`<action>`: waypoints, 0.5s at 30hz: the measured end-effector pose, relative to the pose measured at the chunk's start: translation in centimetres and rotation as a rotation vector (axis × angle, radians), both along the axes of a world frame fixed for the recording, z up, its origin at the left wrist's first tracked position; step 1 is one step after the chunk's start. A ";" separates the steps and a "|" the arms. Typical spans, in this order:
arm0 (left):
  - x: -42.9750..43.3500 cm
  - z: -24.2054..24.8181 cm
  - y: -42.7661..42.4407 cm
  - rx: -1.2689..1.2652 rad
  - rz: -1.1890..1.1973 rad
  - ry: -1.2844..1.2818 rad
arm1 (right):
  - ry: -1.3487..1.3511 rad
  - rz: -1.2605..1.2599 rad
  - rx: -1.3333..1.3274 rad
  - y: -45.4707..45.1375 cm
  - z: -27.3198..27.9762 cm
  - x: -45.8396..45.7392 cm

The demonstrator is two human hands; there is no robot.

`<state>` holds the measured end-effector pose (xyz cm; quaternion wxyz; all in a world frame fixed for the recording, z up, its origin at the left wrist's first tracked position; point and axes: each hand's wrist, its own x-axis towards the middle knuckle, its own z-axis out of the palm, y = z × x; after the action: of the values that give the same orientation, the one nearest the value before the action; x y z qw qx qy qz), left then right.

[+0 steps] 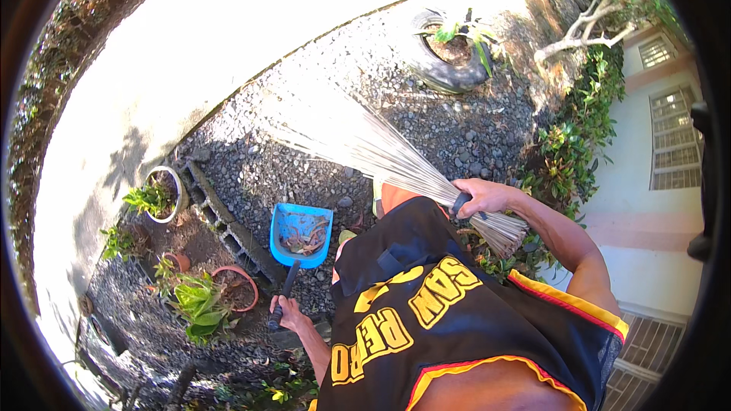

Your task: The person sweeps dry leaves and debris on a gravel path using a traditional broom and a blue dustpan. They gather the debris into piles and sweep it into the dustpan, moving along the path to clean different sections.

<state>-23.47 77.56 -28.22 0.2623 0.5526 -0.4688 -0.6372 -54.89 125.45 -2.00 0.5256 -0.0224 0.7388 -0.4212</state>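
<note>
My left hand [289, 314] grips the black handle of a blue plastic dustpan [280, 251]. Dry brown leaves [307, 238] lie in its pan, which is over the gravel. In my right hand [482, 197] is a stick broom [394, 154] of thin pale ribs, held at the dark binding near its butt end. The bristles fan out toward the upper left above the gravel, and their far tips fade into the glare. Whether the tips touch the ground I cannot tell.
A tire planter [451, 79] with a leafy plant sits on the gravel [474, 137] ahead. Hollow concrete blocks [228, 222] edge a bed to the left, with a white-rimmed pot [181, 200] and a terracotta pot [251, 282]. Shrubs [562, 165] line the house wall [634, 148] at right.
</note>
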 end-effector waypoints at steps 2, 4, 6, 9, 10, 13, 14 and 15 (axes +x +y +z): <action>-4.8 1.1 -1.3 0.028 -0.129 0.067 | -0.092 -0.119 0.112 3.2 -1.8 1.2; -11.0 1.5 -1.4 0.021 -0.166 0.028 | -0.033 -0.306 0.155 5.4 -4.2 1.8; -16.4 2.2 -0.8 0.013 -0.230 0.060 | 0.096 -0.424 0.255 6.9 -6.9 0.9; -25.4 2.8 1.4 -0.049 -0.321 0.153 | 0.130 -0.396 0.210 9.6 -10.4 -4.4; -28.1 2.9 2.2 -0.056 -0.387 0.224 | 0.080 -0.435 0.207 10.1 -11.6 -6.7; -36.9 2.9 5.3 -0.141 -0.457 0.293 | 0.193 -0.409 0.325 12.5 -13.8 -14.5; -39.9 3.1 6.1 -0.081 -0.435 0.257 | 0.305 -0.395 0.318 13.2 -14.5 -17.4; -43.1 3.0 7.0 -0.059 -0.433 0.223 | 0.324 -0.391 0.308 14.0 -15.5 -20.9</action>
<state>-66.55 84.57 -25.19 0.1860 0.3573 -0.5629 -0.7217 -75.74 139.45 -17.50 0.3071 0.1333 0.8586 -0.3883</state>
